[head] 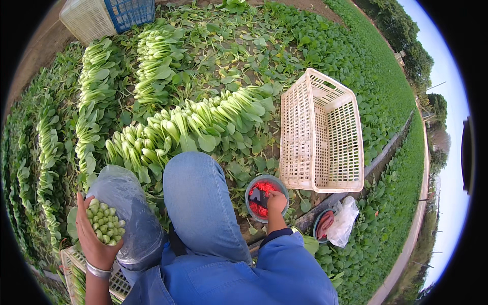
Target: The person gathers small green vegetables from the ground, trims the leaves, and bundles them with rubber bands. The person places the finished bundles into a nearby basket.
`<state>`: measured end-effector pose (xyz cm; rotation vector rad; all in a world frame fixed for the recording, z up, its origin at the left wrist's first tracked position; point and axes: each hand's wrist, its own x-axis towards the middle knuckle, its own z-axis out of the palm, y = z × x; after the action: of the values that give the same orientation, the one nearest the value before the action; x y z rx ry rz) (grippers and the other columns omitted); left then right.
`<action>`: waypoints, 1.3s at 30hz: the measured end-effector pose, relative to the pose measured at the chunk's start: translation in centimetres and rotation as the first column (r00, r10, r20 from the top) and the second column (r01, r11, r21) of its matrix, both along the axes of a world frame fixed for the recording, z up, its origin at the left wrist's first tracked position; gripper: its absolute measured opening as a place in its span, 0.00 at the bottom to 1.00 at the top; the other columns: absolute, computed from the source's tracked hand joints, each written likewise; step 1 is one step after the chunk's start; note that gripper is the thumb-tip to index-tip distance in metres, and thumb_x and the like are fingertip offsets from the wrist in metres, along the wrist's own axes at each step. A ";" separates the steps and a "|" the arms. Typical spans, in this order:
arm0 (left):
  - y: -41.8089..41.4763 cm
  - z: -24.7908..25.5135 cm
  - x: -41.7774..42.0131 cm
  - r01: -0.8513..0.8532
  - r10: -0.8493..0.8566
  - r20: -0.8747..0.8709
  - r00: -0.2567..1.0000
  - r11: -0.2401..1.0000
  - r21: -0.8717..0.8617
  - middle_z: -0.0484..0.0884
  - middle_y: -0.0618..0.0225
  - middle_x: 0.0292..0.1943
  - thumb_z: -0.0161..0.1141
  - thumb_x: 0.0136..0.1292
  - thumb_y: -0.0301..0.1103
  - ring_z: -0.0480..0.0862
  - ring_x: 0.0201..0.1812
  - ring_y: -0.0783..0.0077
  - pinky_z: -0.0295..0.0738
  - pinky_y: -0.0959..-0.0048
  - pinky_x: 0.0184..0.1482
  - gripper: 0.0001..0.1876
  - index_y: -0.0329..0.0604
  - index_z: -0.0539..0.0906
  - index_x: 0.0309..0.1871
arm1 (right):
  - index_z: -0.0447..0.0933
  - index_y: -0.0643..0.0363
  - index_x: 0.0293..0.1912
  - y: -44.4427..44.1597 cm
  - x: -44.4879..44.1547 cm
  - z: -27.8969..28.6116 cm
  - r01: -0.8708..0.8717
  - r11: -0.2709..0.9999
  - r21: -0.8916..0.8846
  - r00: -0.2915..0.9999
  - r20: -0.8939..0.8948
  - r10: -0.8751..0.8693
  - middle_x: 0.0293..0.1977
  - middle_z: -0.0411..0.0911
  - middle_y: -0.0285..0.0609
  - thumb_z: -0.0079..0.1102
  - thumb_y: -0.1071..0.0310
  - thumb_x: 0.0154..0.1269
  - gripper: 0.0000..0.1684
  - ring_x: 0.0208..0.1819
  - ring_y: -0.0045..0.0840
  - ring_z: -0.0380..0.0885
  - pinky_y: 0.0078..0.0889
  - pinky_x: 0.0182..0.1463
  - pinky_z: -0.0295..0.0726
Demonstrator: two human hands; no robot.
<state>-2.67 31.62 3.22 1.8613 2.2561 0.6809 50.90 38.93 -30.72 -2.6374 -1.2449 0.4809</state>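
My left hand [95,236] holds a bunch of leafy greens [106,223], its pale cut stem ends facing up, beside my knee wrapped in clear plastic. My right hand [277,201] reaches into a round grey tub [285,190] of red ties or bands [264,186]. A dark flat object [259,199] lies on the red pieces by my right fingers; the fingertips are partly hidden, so I cannot tell what they hold. Beyond my knees, a long row of cut greens with pale stems [179,124] lies on the ground.
An off-white plastic crate [296,133] lies to the right, its open side showing. Another crate [70,263] with greens is at lower left. White and blue crates [131,15] stand at upper left. A small bucket [317,225] with a white plastic bag [344,225] sits at right. More rows of greens [95,80] lie left.
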 end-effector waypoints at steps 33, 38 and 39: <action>-0.5 -1.4 -3.1 0.231 -0.254 0.082 0.964 0.947 0.224 0.81 0.48 0.63 0.81 0.38 0.37 0.83 0.59 0.47 0.78 0.58 0.63 0.63 0.26 0.58 0.80 | 0.83 0.63 0.52 3.8 -43.2 30.3 -0.429 0.443 0.787 0.002 -0.489 0.872 0.44 0.79 0.37 0.63 0.84 0.68 0.15 0.48 0.22 0.82 0.27 0.56 0.82; 0.0 -1.9 -3.7 0.310 -0.332 0.037 0.943 0.911 0.271 0.79 0.53 0.68 0.81 0.39 0.36 0.83 0.59 0.50 0.77 0.58 0.63 0.62 0.30 0.59 0.81 | 0.72 0.54 0.39 1.8 -42.7 37.2 -0.142 0.727 0.671 -0.354 -0.721 0.596 0.42 0.79 0.37 0.64 0.83 0.65 0.13 0.49 0.23 0.79 0.35 0.66 0.72; 0.0 -1.8 -3.8 0.312 -0.332 0.037 0.943 0.914 0.259 0.79 0.54 0.68 0.80 0.40 0.36 0.83 0.59 0.50 0.76 0.58 0.65 0.62 0.31 0.58 0.81 | 0.72 0.53 0.38 0.7 -42.0 38.8 -0.159 0.733 0.662 -0.363 -0.730 0.580 0.41 0.79 0.37 0.65 0.82 0.64 0.13 0.48 0.23 0.80 0.37 0.67 0.72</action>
<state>-6.50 31.67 1.43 2.2052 1.8184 0.9965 8.91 39.59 8.06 -0.5208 -1.2002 1.8178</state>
